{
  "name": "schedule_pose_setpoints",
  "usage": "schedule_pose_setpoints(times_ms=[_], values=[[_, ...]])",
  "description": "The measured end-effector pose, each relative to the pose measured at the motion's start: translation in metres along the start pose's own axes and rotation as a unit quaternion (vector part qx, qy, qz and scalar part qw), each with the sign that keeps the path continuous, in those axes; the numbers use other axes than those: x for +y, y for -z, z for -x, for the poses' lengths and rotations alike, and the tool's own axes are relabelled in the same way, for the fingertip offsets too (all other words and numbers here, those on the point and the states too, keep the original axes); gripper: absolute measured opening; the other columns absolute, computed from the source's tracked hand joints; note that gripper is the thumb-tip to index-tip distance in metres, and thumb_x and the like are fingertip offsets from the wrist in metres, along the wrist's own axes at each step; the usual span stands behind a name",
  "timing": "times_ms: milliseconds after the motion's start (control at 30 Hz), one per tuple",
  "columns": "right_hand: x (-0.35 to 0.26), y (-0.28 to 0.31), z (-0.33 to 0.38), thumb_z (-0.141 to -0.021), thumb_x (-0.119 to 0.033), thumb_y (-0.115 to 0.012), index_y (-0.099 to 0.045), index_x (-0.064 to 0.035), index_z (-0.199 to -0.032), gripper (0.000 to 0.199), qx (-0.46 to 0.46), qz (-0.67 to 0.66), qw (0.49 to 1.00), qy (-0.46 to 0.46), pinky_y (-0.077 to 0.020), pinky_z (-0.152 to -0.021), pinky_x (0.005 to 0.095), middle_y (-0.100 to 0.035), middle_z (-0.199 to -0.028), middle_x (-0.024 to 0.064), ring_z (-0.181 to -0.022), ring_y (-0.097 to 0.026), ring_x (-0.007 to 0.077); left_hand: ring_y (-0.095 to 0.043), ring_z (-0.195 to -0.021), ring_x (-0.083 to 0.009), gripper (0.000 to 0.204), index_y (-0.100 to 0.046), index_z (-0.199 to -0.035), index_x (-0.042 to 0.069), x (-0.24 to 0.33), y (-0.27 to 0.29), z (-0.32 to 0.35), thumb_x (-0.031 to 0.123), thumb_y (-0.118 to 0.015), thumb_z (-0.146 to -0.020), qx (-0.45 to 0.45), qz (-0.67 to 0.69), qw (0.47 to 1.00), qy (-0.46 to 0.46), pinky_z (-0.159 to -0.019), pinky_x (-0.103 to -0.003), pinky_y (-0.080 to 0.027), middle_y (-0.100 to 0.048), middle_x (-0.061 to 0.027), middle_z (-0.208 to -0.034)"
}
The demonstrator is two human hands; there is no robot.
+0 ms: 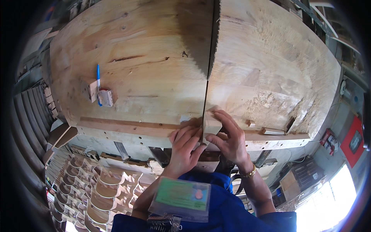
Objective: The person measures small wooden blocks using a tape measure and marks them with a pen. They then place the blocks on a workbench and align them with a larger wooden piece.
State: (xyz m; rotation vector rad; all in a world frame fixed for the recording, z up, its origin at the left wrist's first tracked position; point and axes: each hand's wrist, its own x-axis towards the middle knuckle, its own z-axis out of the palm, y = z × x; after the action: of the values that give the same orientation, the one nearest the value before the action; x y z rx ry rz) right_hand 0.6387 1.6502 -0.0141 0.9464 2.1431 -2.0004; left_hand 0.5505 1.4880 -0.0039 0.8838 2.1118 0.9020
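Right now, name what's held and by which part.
A wood block, by its right side, in the right hand; whether the left hand holds it too is unclear.

I see room over the panel (pixel 154 34) at eleven and one o'clock from the held block (pixel 213 123), dark gap (pixel 213 38) at twelve, marker (pixel 98 72) and two blocks (pixel 87 89) obstructing ten, offcut (pixel 251 123) and bar (pixel 273 132) blocking three

Blue shirt (pixel 239 210), gold-coloured wristband (pixel 251 173)
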Motion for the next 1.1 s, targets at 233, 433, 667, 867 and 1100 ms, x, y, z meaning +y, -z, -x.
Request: schedule_pose_setpoints(times_ms=[233,433,667,867,1100], values=[[0.004,-0.005,0.001,-0.077,-0.008,-0.077,-0.050,0.0055,-0.126,0.058,0.007,-0.044,0.999,0.010,-0.0551,-0.086,0.0336,-0.049,-0.135,0.0192,-0.108,-0.060,0.0224,-0.052,-0.111,-0.0264,0.035,-0.062,-0.110,0.000,-0.005,-0.004,0.003,0.022,-0.065,-0.083,0.034,0.012,0.999,-0.020,-0.095,-0.040,-0.028,-0.061,-0.0114,-0.110],[0.000,-0.005,0.005,-0.081,-0.011,-0.075,-0.048,0.0048,-0.129,0.058,-0.006,-0.054,0.997,-0.047,-0.0549,-0.083,0.0316,-0.050,-0.134,0.0183,-0.104,-0.063,0.0212,-0.052,-0.110,-0.0264,0.035,-0.062,-0.110,0.001,-0.006,-0.007,0.005,0.022,-0.065,-0.082,0.047,0.034,0.998,-0.020,-0.095,-0.040,-0.029,-0.061,-0.0107,-0.108],[-0.011,-0.010,0.004,-0.083,-0.003,-0.071,-0.044,0.0051,-0.132,0.057,-0.005,-0.054,0.995,-0.081,-0.0550,-0.080,0.0299,-0.054,-0.129,0.0153,-0.102,-0.064,0.0199,-0.052,-0.106,-0.0258,0.032,-0.063,-0.109,0.003,-0.011,-0.005,0.004,0.021,-0.065,-0.082,0.029,0.052,0.998,-0.001,-0.092,-0.042,-0.030,-0.062,-0.0101,-0.101],[-0.013,-0.014,0.008,-0.083,-0.002,-0.069,-0.043,0.0052,-0.133,0.057,0.003,-0.042,0.994,-0.097,-0.0548,-0.079,0.0287,-0.057,-0.124,0.0151,-0.097,-0.065,0.0184,-0.052,-0.104,-0.0261,0.029,-0.064,-0.107,0.006,-0.013,-0.005,0.006,0.022,-0.065,-0.083,0.011,0.050,0.999,0.011,-0.090,-0.044,-0.030,-0.062,-0.0097,-0.095],[-0.009,-0.013,0.010,-0.077,0.001,-0.065,-0.040,0.0029,-0.136,0.064,0.001,-0.036,0.998,-0.047,-0.0517,-0.085,0.0327,-0.057,-0.122,0.0132,-0.101,-0.062,0.0198,-0.057,-0.104,-0.0203,0.040,-0.059,-0.121,0.003,-0.017,-0.007,0.006,0.023,-0.064,-0.087,0.052,0.134,0.990,-0.003,-0.090,-0.038,-0.039,-0.063,-0.0106,-0.111]])
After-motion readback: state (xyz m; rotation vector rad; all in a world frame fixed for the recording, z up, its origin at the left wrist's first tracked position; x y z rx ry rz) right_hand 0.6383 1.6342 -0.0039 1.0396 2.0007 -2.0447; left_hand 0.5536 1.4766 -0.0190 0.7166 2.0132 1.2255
